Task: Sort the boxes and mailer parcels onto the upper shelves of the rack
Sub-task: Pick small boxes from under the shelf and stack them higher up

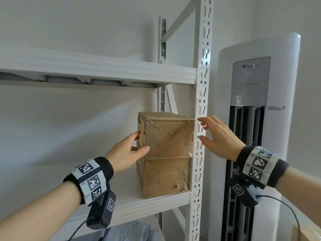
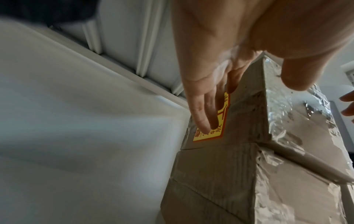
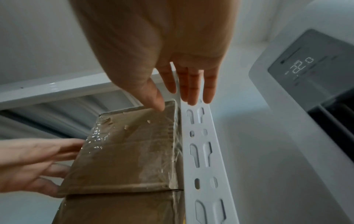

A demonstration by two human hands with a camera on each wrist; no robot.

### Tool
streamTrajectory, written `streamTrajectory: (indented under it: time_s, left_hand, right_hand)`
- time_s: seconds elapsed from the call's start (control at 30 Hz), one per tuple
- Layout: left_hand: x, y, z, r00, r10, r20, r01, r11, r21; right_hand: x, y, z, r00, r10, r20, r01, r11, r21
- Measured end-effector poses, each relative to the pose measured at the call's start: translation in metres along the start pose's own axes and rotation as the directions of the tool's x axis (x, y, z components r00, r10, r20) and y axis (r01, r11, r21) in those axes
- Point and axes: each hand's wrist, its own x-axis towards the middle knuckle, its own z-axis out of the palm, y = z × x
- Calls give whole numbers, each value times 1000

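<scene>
Two taped boxes (image 1: 165, 153) stack upright on the shelf (image 1: 132, 204), left hand (image 1: 126, 152) touching.

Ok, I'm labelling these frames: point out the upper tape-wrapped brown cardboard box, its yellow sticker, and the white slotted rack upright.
upper tape-wrapped brown cardboard box (image 1: 169, 136), head view, front face.
yellow sticker (image 2: 212, 133), left wrist view, lower part.
white slotted rack upright (image 3: 199, 151), right wrist view, front strip.

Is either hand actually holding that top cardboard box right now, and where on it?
Neither grips it. The left hand rests straight fingers on the upper box's left side, on its yellow sticker. The right hand is open beside the rack post.
</scene>
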Motion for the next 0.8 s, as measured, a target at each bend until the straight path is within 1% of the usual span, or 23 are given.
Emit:
streamTrajectory:
  time_s: [0.13,0.27,0.37,0.43,0.5,0.57,0.67,0.73,0.8]
  left_hand:
    - [8,6,12,1000,-16,25,18,998,-63]
    - [8,10,25,1000,4,-9,-5,995,-96]
    - [5,9,30,1000,1,-29,-4,992,-124]
    - [3,9,28,1000,-11,-27,6,984,-179]
    - [2,9,24,998,-53,-16,47,964,-263]
    - [1,7,16,992,-126,-8,113,912,-394]
    - [-3,3,2,971,-239,4,197,791,-579]
    - [-5,-1,-8,954,-298,10,233,723,-651]
    - [-6,-6,-19,935,-354,17,267,672,-690]
  right_hand:
    - [6,6,9,999,31,5,-32,996,85]
    - [9,5,23,995,96,20,-98,976,193]
    - [6,4,33,988,140,64,-153,939,308]
    - [4,0,34,984,157,84,-177,910,376]
    - [5,-8,33,986,153,69,-168,890,424]
    - [6,-20,30,991,126,34,-128,880,457]
    - [5,-40,28,998,67,14,-65,861,505]
    - [2,-54,28,999,17,27,-29,855,518]
    - [-1,-66,29,998,-38,46,10,860,511]
